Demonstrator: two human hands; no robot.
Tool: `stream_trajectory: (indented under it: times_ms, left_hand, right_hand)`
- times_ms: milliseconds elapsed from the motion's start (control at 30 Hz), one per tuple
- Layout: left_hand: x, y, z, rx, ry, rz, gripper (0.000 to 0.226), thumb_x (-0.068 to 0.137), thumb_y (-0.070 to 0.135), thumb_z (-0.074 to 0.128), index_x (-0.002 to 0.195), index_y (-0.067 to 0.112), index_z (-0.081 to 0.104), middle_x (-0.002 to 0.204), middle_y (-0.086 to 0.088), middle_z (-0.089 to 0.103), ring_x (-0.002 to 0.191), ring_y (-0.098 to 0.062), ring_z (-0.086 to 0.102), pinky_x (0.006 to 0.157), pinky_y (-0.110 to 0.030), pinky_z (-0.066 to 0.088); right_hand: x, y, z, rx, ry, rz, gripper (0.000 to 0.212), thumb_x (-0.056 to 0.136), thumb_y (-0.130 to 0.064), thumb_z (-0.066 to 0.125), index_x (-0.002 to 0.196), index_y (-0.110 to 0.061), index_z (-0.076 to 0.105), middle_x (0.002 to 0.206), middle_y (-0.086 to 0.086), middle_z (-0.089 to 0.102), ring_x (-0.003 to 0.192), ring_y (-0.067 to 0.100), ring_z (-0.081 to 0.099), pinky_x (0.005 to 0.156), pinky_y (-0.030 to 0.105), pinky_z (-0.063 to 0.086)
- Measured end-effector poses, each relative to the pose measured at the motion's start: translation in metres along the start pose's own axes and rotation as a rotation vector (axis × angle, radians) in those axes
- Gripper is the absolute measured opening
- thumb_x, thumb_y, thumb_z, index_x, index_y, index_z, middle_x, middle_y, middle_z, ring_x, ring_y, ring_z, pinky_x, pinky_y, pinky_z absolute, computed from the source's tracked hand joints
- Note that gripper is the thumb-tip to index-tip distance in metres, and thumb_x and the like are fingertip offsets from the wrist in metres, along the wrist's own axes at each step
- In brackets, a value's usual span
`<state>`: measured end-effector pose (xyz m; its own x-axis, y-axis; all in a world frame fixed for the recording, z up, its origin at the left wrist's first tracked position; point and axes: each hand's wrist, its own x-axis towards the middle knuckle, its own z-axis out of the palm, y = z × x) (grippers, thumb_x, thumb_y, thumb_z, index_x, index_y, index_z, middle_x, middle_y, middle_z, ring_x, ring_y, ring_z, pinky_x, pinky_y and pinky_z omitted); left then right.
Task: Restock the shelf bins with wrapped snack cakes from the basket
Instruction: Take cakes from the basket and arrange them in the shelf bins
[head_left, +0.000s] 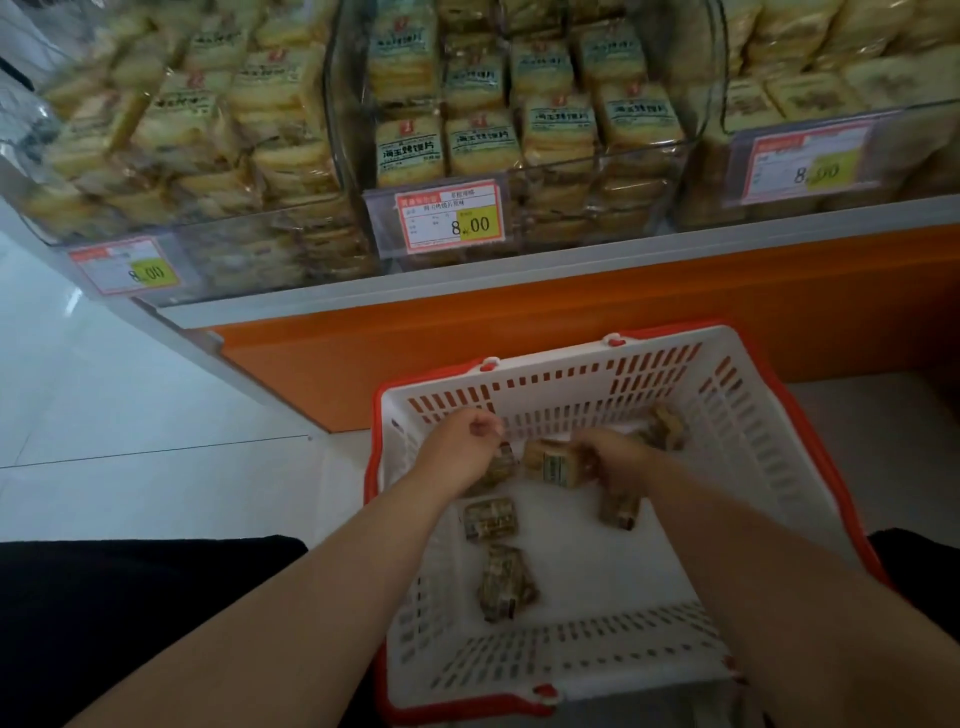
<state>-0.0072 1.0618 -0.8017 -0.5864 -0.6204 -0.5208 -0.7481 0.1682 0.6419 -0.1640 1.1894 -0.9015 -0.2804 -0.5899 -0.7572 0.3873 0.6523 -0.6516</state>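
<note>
The right hand (615, 462) grasps a tan wrapped snack cake (553, 462) inside the white slotted plastic basket (571, 670); the left hand (467, 441), clenched, hovers just left of it.

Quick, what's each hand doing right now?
Left hand: curled, over a cake; whether it holds it cannot be told.
Right hand: gripping a wrapped cake.

The basket (727, 415) is matt white slotted plastic with a glossy red plastic rim. Inside it, the snack cakes (491, 518) wear shiny, crinkled clear film. Above it, the shelf bins (597, 176) are glossy transparent plastic carrying paper price tags (449, 217); beside it, the floor (104, 415) is smooth pale tile.
</note>
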Motion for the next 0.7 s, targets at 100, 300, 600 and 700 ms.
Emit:
stream_trajectory:
  times_ms: [100,300,600,700]
  left_hand:
    - [-0.014,0.009,-0.003,-0.011,-0.029,0.034,0.020,0.099,0.028,0.057,0.117,0.021,0.060,0.115,0.004,0.062,0.102,-0.012,0.055,0.099,-0.034,0.047]
    - [-0.049,0.039,-0.021,-0.196,-0.191,0.087,0.050,0.093,0.029,0.066,0.138,0.021,0.046,0.109,0.009,0.061,0.106,-0.014,0.061,0.097,-0.035,0.050]
    - [-0.073,0.106,-0.100,-0.023,-0.050,0.308,0.033,0.098,0.021,0.058,0.129,0.014,0.050,0.108,0.002,0.066,0.090,-0.013,0.063,0.069,-0.027,0.050]
    - [-0.082,0.122,-0.124,0.264,-0.029,0.397,0.037,0.100,0.027,0.054,0.133,0.014,0.044,0.114,0.002,0.056,0.097,-0.015,0.059,0.075,-0.027,0.050]
  right_hand:
    - [-0.037,-0.016,-0.010,0.195,-0.106,-0.010,0.010,0.097,-0.020,0.045,0.098,-0.015,0.053,0.074,0.004,0.060,0.057,0.014,0.052,0.054,0.027,0.035]
    - [-0.113,-0.069,-0.003,0.101,-0.215,-0.108,0.025,0.101,-0.025,0.037,0.098,-0.012,0.058,0.064,0.002,0.061,0.062,0.017,0.051,0.060,0.028,0.033]
    - [-0.207,-0.180,0.004,-0.667,-0.043,-0.212,0.032,0.104,-0.034,0.042,0.123,-0.014,0.059,0.117,0.007,0.065,0.100,0.021,0.066,0.094,0.037,0.050]
    - [-0.234,-0.205,0.017,-0.863,0.173,-0.413,0.041,0.097,-0.036,0.058,0.133,-0.021,0.048,0.118,0.000,0.060,0.098,0.017,0.064,0.084,0.031,0.056]
